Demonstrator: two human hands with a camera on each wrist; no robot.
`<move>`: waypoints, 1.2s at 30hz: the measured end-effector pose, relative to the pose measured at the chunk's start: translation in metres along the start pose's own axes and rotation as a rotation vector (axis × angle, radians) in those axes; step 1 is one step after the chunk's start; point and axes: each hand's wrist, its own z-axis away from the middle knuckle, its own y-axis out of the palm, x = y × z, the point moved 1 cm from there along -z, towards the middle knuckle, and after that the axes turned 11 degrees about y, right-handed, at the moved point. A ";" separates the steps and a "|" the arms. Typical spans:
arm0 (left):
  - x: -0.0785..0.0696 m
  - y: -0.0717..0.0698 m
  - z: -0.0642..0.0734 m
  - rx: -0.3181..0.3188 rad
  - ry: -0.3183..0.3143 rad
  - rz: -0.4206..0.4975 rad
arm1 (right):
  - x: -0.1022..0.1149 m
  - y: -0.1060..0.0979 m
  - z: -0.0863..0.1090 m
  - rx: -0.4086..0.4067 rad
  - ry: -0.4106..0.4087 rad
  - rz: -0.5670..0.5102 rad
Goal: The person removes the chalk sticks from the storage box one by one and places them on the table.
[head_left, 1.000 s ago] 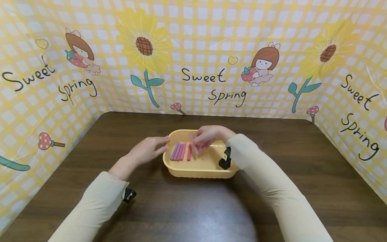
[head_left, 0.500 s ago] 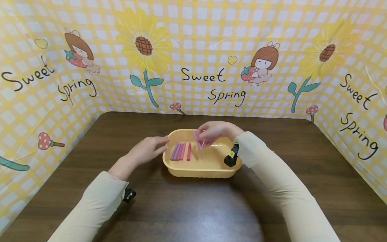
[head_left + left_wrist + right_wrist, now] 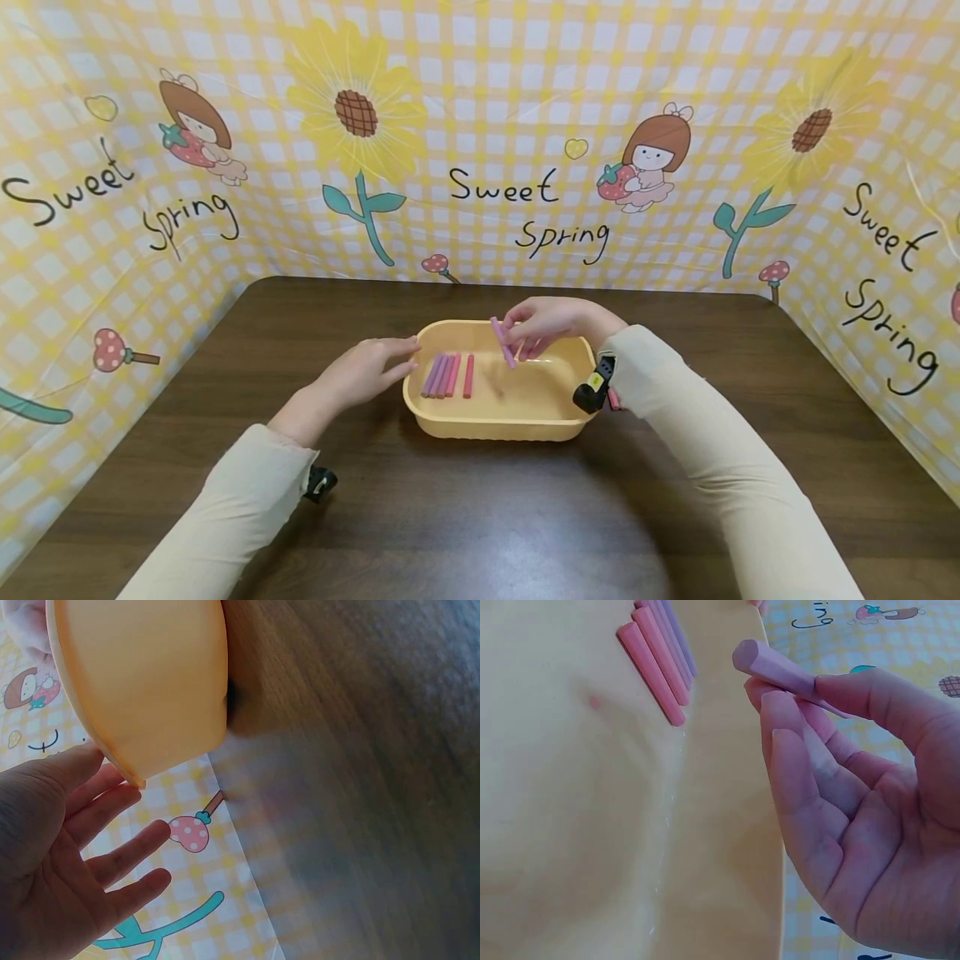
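My right hand [image 3: 542, 327] pinches a light purple crayon-like stick [image 3: 776, 669] between thumb and fingertips, raised over the far side of a yellow tray [image 3: 498, 431]. In the right wrist view the stick has an angular end. Several sticks lie in the tray's left part: purple and pink ones [image 3: 442, 376] side by side, and a red-pink one [image 3: 468, 377] a little apart. At the tray's left end, my left hand [image 3: 365, 371] has its fingertips right at the rim, the fingers loosely extended, as the left wrist view also shows.
A red stick [image 3: 615, 401] partly shows outside the tray, beyond the right wrist camera [image 3: 592, 388]. The tray stands on a dark brown wooden table [image 3: 450, 517]. A yellow checked cloth [image 3: 495, 100] hangs behind it and at both sides.
My right hand has lifted the light purple stick up from the tray's floor and moved right. The red stick outside the tray has come into view. My left hand stays put.
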 end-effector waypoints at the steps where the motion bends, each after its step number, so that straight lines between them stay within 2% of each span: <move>1: 0.000 0.000 0.000 0.000 -0.001 -0.001 | -0.001 -0.001 0.001 0.001 -0.001 0.001; 15: -0.001 -0.001 0.000 0.003 -0.001 0.005 | -0.017 -0.008 0.020 -0.022 0.007 -0.008; 36: -0.001 0.000 0.001 -0.004 -0.001 -0.001 | -0.050 -0.016 0.047 -0.018 -0.043 -0.051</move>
